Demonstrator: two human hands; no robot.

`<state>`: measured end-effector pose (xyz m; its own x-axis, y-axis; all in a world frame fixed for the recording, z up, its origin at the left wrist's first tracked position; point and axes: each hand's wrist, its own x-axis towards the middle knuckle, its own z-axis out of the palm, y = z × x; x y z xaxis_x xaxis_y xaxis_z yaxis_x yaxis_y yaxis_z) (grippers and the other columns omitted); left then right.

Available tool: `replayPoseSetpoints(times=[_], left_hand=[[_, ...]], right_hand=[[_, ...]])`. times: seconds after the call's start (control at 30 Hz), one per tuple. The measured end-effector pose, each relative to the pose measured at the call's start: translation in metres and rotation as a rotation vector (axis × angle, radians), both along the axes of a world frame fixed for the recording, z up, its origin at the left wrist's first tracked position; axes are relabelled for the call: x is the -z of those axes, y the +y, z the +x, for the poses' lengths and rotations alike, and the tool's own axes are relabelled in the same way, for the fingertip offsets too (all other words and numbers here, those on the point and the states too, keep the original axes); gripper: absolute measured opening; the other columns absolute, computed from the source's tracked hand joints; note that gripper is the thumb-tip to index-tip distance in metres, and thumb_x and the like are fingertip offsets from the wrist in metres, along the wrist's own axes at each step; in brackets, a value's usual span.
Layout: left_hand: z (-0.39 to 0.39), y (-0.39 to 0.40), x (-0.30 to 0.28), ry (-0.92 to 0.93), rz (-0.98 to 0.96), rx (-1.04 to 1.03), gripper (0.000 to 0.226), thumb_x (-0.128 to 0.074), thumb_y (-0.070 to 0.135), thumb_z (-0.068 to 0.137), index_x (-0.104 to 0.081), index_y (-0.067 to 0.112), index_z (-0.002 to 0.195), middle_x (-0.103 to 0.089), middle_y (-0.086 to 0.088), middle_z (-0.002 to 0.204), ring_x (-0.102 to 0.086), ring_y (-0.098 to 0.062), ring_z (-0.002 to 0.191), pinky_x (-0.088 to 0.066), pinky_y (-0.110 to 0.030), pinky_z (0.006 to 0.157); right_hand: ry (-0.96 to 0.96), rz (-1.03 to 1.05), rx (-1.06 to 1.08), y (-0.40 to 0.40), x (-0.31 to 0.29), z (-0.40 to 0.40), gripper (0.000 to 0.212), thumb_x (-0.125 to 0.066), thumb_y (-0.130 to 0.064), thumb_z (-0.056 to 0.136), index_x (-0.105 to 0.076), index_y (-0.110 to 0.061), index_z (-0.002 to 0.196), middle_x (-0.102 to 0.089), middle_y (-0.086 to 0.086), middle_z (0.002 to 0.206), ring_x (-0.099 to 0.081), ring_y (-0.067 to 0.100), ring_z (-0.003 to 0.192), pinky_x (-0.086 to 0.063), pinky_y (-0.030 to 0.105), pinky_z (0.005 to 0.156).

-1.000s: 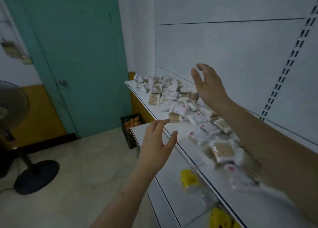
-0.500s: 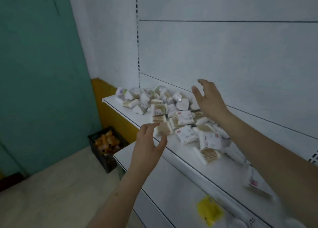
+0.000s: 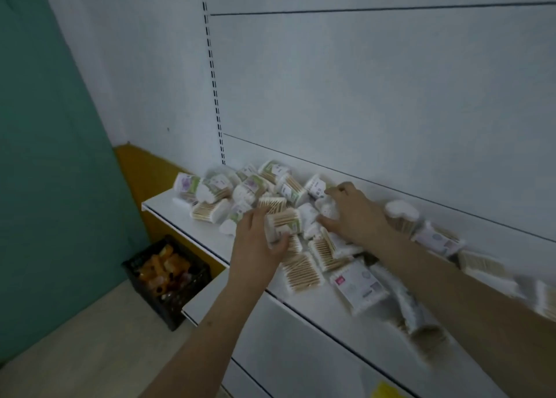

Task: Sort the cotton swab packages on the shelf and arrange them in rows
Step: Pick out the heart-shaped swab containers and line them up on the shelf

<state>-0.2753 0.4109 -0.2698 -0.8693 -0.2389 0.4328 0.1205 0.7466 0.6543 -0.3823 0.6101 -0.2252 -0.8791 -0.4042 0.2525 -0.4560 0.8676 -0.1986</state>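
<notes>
A loose heap of cotton swab packages (image 3: 240,190) lies on the white shelf (image 3: 168,208), spreading from its left end toward the right edge of the view. My left hand (image 3: 255,244) grips one package of wooden-stick swabs (image 3: 282,221) at the front of the heap, thumb under it and fingers curled behind. My right hand (image 3: 352,214) lies on the pile just to the right, fingers curled round a white package (image 3: 326,206). More packages (image 3: 358,286) lie flat along the shelf under my right forearm.
A second white shelf (image 3: 301,337) juts out below, with something yellow (image 3: 385,390) on it at the bottom edge. A black crate (image 3: 164,304) of orange items stands on the floor at the left. White back panel behind, teal door at far left.
Both hands have come down from the air onto the pile and taken hold of packages. The view has swung right and closer to the shelf.
</notes>
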Motion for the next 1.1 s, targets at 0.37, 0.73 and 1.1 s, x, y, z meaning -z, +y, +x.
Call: replayPoseSetpoints(times=[0.37,0.73,1.1], left_hand=[[-0.045,-0.020,0.021,-0.012,-0.120,0.103,0.044,-0.059,0.047,0.093,-0.044,0.023,0.127,-0.054,0.000,0.119,-0.046,-0.020,0.114,-0.025,-0.029,0.090],[-0.019,-0.018,-0.039,0.091,0.450,0.576,0.044,-0.059,0.024,0.096,-0.029,0.035,0.126,-0.049,-0.002,0.123,-0.058,-0.007,0.106,-0.051,-0.019,0.086],[0.125,0.126,-0.030,-0.238,0.606,1.411,0.049,-0.046,0.030,0.097,-0.029,0.023,0.143,-0.055,0.002,0.087,-0.057,0.001,0.065,-0.045,-0.013,0.059]], right_hand=[[0.082,0.076,-0.015,-0.011,0.004,-0.020,0.041,-0.056,-0.047,0.091,-0.054,-0.021,0.122,-0.042,0.003,0.132,-0.055,0.024,0.103,-0.045,0.032,0.071],[0.378,-0.576,0.270,0.015,-0.053,0.080,0.024,-0.047,-0.028,0.098,-0.046,-0.008,0.112,-0.039,0.003,0.112,-0.043,0.006,0.081,-0.036,0.022,0.068],[0.587,-0.794,0.910,0.119,-0.061,0.340,0.032,-0.037,-0.055,0.098,-0.048,-0.027,0.111,-0.056,0.007,0.100,-0.054,0.017,0.081,-0.049,0.033,0.067]])
